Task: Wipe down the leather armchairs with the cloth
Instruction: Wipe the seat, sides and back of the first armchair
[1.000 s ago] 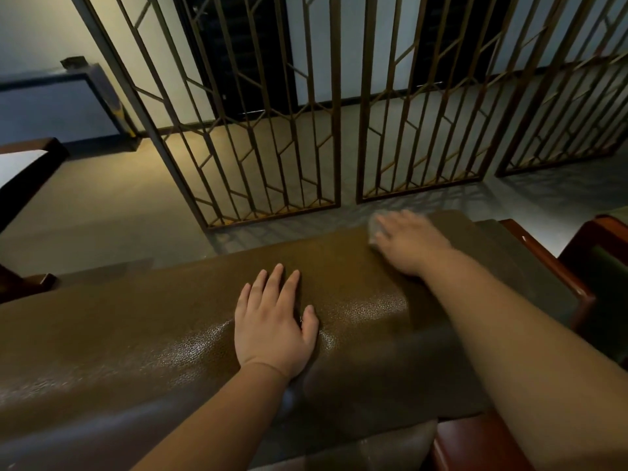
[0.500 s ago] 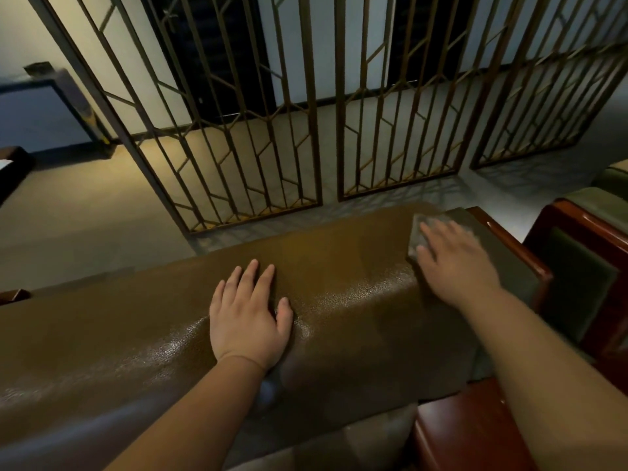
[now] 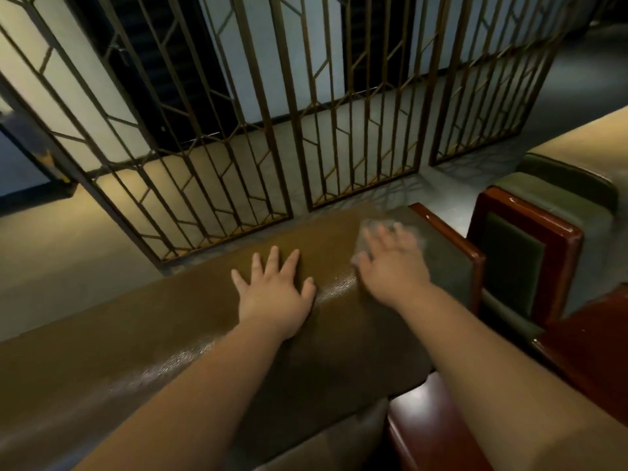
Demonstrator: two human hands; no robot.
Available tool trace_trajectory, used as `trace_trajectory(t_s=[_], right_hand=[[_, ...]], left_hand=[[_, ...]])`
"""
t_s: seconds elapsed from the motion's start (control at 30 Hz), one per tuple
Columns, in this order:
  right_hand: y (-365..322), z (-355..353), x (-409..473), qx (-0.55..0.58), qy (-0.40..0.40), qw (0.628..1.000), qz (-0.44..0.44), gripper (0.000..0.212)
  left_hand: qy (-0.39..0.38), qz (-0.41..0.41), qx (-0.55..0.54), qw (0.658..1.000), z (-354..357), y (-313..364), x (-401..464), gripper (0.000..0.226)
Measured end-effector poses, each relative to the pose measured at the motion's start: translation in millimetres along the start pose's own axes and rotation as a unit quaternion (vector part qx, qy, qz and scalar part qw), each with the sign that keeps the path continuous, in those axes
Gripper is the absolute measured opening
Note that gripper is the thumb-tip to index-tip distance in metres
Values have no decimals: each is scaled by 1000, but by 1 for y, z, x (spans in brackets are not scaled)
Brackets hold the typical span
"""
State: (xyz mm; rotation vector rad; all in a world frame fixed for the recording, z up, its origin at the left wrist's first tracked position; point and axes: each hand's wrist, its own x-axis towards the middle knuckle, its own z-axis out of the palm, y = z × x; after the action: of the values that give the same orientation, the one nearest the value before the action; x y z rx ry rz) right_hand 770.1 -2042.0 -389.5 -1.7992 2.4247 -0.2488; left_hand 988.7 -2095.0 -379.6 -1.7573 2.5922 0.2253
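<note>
Cloth, pale grey and blurred, lies flat on the crest of the brown leather backrest, pinned under the right hand. That hand presses it with fingers spread and fairly straight, not curled round it; only a grey fringe shows past the fingertips and beside the thumb, toward twelve and ten o'clock from the palm. The blur suggests a stroke in progress, though its direction cannot be read.

The left hand rests palm-down on the bare leather, fingers splayed, holding nothing, just beside the right hand at about nine o'clock from it.

The relation that matters is the backrest's long axis, which runs from roughly eight o'clock, lower left, to two o'clock, upper right. The cloth sits near the two o'clock end, close to the reddish wooden frame, so the long unwiped run probably lies toward eight o'clock, past the bracing hand. The right hand alone has the cloth; the left looks likely to have to lift or slide away for a sweep in that direction.

By count: one cloth, two hands, two armchairs in sight, the second a green one at three o'clock, apart from both hands. A metal lattice screen stands behind at twelve o'clock.
</note>
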Motion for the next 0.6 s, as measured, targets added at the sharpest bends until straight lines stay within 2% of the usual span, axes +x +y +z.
trace_trajectory(t_s=[0.1, 0.13, 0.2, 0.27, 0.33, 0.4, 0.47, 0.6], right_hand=[[-27, 3, -19, -4, -26, 987, -156, 62], [-21, 0, -14, 5, -38, 983, -182, 62], [3, -6, 19, 14, -48, 985, -162, 61], [24, -11, 66, 20, -67, 993, -94, 62], [28, -11, 109, 50, -101, 993, -31, 62], [19, -7, 128, 50, -100, 994, -12, 62], [11, -5, 112, 35, -76, 996, -35, 62], [3, 12, -11, 31, 23, 995, -87, 64]], left_hand=[[46, -4, 24, 999, 15, 7, 6, 74], [59, -3, 25, 998, 19, 4, 7, 74], [77, -1, 22, 997, 25, 0, 12, 74], [83, 0, 26, 996, 29, -1, 17, 75], [90, 2, 26, 996, 32, 0, 18, 76], [95, 4, 23, 995, 32, -1, 19, 76], [103, 9, 20, 994, 33, -3, 20, 76], [101, 15, 24, 994, 35, -5, 21, 76]])
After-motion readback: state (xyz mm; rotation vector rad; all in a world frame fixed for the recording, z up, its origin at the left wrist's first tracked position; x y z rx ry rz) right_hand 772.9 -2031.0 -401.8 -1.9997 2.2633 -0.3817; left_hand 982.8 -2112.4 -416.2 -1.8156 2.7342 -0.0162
